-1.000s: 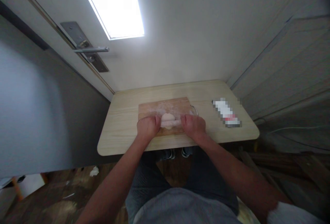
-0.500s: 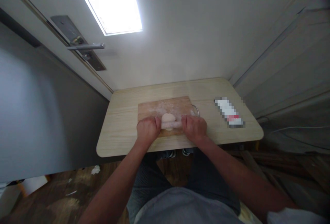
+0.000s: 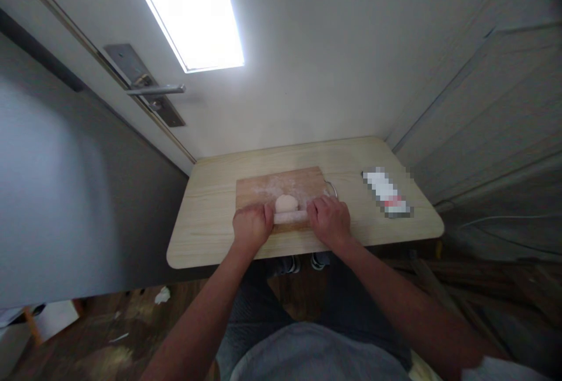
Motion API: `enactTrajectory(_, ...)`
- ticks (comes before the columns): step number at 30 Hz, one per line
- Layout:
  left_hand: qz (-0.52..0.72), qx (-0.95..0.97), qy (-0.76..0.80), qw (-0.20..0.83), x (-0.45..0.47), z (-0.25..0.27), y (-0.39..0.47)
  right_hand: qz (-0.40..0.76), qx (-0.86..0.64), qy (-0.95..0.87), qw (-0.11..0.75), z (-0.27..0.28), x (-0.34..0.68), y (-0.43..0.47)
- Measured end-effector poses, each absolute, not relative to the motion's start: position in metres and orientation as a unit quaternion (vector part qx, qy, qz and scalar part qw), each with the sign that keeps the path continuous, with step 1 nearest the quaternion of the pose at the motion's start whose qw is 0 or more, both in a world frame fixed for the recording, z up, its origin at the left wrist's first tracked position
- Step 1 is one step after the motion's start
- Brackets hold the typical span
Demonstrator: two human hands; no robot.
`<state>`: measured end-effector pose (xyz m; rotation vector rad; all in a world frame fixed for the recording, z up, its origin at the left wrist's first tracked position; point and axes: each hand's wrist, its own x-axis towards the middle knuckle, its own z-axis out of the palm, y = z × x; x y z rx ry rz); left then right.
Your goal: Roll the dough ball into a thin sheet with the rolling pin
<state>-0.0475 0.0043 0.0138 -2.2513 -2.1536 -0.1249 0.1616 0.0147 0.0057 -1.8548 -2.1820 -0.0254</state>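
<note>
Pale dough [image 3: 286, 202] lies on floured board [image 3: 246, 192] near front edge of table [image 3: 204, 211]; looks partly rolled, not finished. Your left hand [image 3: 253, 227] and right hand [image 3: 330, 221] wrap opposite ends of rolling pin [image 3: 290, 217].

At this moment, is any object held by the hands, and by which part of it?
Yes, a rolling pin: the left hand grips its left end and the right hand its right end, leaving the middle uncovered.

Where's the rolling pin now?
Head view: the rolling pin is held between left hand and right hand, over the near half of the cutting board, at the near edge of the dough.
</note>
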Motion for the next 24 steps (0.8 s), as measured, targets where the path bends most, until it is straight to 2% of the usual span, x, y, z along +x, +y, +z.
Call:
enactTrajectory(9,-0.097,-0.741,-0.663,0.053,-0.048,0.003,0.002,-0.048,-0.623,-0.760,0.181,-0.009,0.163,0.010)
enactTrajectory(24,-0.057,-0.736,-0.674,0.037,-0.048,0.015,0.016,-0.024,-0.647,-0.748,0.146,0.002,0.162,0.026)
